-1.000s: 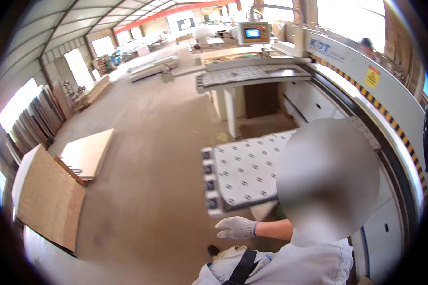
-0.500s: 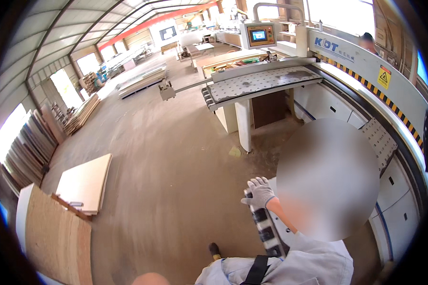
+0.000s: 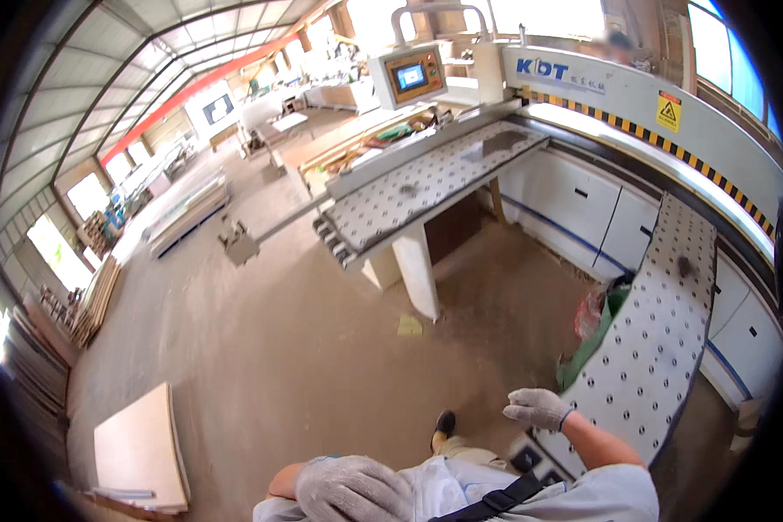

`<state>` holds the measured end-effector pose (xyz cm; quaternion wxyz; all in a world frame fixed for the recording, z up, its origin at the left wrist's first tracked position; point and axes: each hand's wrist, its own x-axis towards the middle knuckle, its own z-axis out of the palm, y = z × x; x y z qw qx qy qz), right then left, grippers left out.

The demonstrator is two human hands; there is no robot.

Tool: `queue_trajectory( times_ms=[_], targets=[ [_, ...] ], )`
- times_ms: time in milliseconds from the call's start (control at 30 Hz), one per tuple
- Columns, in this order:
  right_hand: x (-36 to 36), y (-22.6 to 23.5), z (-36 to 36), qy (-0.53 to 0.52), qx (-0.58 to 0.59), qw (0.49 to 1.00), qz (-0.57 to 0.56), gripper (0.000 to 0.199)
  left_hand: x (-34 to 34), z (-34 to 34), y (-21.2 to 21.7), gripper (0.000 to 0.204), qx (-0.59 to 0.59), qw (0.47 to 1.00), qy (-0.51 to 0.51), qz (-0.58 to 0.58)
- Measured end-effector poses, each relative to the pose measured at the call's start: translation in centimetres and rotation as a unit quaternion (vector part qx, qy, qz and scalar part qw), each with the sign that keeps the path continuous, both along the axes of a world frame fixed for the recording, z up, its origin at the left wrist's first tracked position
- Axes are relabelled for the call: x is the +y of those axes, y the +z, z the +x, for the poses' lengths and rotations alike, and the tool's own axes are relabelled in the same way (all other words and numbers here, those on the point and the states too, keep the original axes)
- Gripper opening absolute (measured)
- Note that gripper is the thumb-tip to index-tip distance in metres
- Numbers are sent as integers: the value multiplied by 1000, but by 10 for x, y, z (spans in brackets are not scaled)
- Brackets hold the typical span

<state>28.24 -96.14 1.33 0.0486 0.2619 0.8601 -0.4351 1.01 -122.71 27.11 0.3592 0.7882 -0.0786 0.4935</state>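
Observation:
My left hand (image 3: 357,490) wears a grey knitted glove and is held low against the front of my pale shirt (image 3: 448,491). Its fingers lie loosely bent, with nothing visible in them. My right hand (image 3: 537,409), gloved alike, is beside the near end of a white machine table (image 3: 644,348) dotted with black-and-white studs. Its fingers point left, held close together, and no object shows in it. Whether it touches the table edge I cannot tell. A black strap with a buckle (image 3: 500,500) crosses my shirt.
A second studded table (image 3: 435,187) stands ahead on a white leg, below a control panel (image 3: 409,76). The machine's long beam (image 3: 618,87) runs along the right. Green and red bags (image 3: 590,326) lie by the near table. Boards (image 3: 139,448) lie at left. Another person (image 3: 619,48) is behind the beam.
My right hand has come off the striped end of the near table. My left hand has come into view at my front. The view has shifted, showing more of the near table.

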Motion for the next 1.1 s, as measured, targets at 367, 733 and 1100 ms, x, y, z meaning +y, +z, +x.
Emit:
queue_trajectory(
  times_ms=[367, 733, 1100],
  targets=[
    [180, 17, -158, -147, 60, 979, 125, 63, 284, -221, -176, 22, 71, 698, 449, -553],
    [414, -36, -133, -340, -144, 905, 213, 47, 749, -433, -151, 58, 291, 625, 724, 19],
    [535, -239, 11, -311, -374, 872, 55, 29, 1151, -577, 13, 69, 417, 323, 847, -64]
  ],
)
